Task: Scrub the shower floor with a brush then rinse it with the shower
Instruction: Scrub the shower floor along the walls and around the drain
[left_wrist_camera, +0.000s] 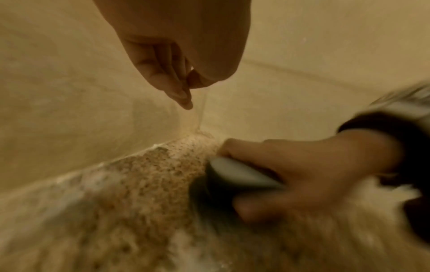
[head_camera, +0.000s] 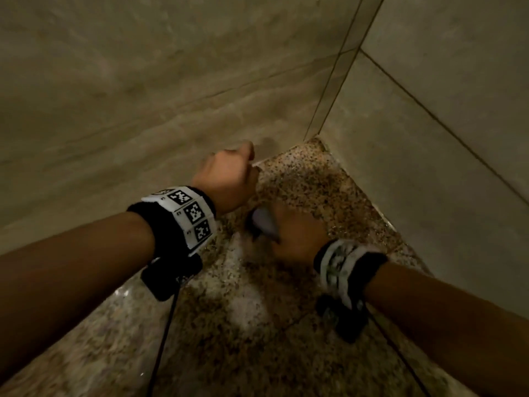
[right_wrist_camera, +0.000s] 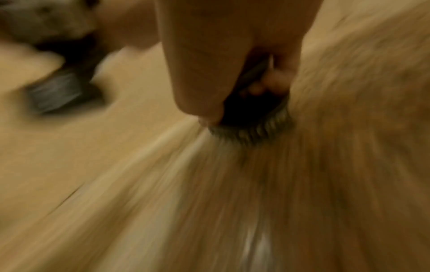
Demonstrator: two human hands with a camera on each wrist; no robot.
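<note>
Both hands work low: right hand fingers clamp the brush on the soapy floor; left hand fingers curl together, holding nothing.

Two walls of large beige, faintly veined stone-look tiles meet in a corner, the right-hand wall crossed by thin dark grout lines. Below them lies a speckled brown-and-tan granite floor, wet and glossy, narrowing into the corner. Patches of white soapy foam sit on the floor (thickest near its middle), and a pale line runs along the joint where floor meets left wall. The light is dim and warm yellow.
</note>
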